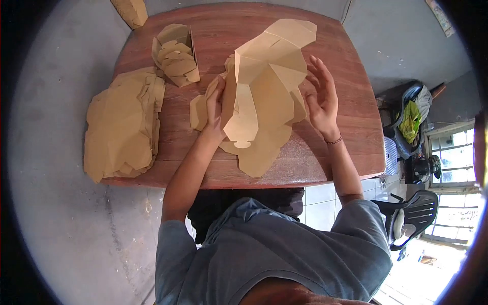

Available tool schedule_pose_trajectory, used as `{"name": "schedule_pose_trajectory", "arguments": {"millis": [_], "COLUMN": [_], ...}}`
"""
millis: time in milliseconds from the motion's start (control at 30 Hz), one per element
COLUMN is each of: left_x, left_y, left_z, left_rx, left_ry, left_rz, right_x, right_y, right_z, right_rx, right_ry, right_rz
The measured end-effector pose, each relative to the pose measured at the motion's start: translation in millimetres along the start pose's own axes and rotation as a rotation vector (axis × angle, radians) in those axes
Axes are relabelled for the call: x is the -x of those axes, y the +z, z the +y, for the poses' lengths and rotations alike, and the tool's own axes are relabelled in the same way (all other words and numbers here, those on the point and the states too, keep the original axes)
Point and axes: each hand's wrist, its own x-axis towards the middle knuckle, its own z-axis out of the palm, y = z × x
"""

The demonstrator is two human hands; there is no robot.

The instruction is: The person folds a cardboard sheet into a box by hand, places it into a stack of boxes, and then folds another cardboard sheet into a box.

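- Ctr of reddish-brown wooden table (pixel 351 119): part-folded, creased brown cardboard blank (pixel 274 76), at an angle over flat brown cardboard sheets (pixel 259 160).
- L hand (pixel 215 107): fingers along blank's left edge; grip part-hidden, can't tell how firm.
- R hand (pixel 322 107): fingers spread wide by right edge; contact unclear.
- Handling (est.): light, stiff-ish, bends at creases; thin tabs may tear. Best held by broad panels, nr folds.
- Near left: flat-stacked brown cardboard pile (pixel 119 129). Far left: open brown cardboard box (pixel 173 32).
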Motion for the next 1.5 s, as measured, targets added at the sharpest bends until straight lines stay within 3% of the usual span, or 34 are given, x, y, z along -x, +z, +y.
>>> {"name": "schedule_pose_trajectory", "arguments": {"millis": [100,167,300,367,467,633,700,833,900,933,1000,1133,1200,1333,1367,1433,1500], "left_x": [-1.2,-4.7,2.9,-0.8,-3.0,-5.2,-0.6,-0.7,-6.7,-5.5,-1.2,6.1,4.1,5.1,5.2,8.7,10.8], "left_y": [22.3,15.2,33.8,34.0,30.7,1.1,14.8,41.2,27.4,25.5,23.3,24.9,28.6,38.4,41.3,51.7,56.1], "left_z": [-4.2,-5.9,-7.1,-6.5,-4.2,-1.3,-0.5,6.1,6.1,7.4,10.7,13.3,7.9,11.8,12.6,14.5,14.1], "left_rx": [0.000,-0.528,-0.539,-0.231,-0.350,-0.101,-0.425,-0.293,-0.495,-0.494,-1.146,-1.251,-1.285,-1.367,-1.366,-1.249,-1.200], "left_ry": [0.018,0.137,0.073,-0.056,-0.042,-0.081,0.094,0.076,0.363,0.364,0.759,0.629,0.458,0.366,0.366,0.150,0.094], "left_rz": [0.138,0.256,0.351,0.320,0.416,0.225,0.169,0.264,0.305,0.305,0.358,0.232,0.176,0.160,0.159,0.128,0.163], "right_x": [2.9,7.7,7.0,3.4,1.7,-1.7,-2.7,-9.5,-10.9,-11.4,-9.8,-2.4,2.3,8.5,10.4,13.1,13.7], "right_y": [3.1,1.2,0.2,0.7,4.9,-1.5,-5.1,-17.3,-20.9,-22.0,-20.5,-8.9,0.8,13.6,17.1,23.2,27.7], "right_z": [-5.4,-1.6,-2.8,-5.5,-10.0,-5.8,-9.8,-10.4,-12.8,-13.7,-14.5,-21.2,-25.3,-22.2,-23.1,-27.6,-33.8], "right_rx": [-0.019,0.005,0.028,0.126,0.277,0.439,0.492,0.647,0.719,0.793,0.824,0.811,0.774,0.703,0.645,0.582,0.389], "right_ry": [0.074,0.075,-0.017,-0.104,-0.211,-0.450,-0.458,-0.559,-0.595,-0.629,-0.647,-0.654,-0.636,-0.667,-0.634,-0.600,-0.422], "right_rz": [-0.020,-0.035,-0.139,-0.204,-0.230,-0.195,-0.150,-0.072,-0.085,-0.096,-0.122,-0.239,-0.271,-0.395,-0.440,-0.488,-0.469]}}
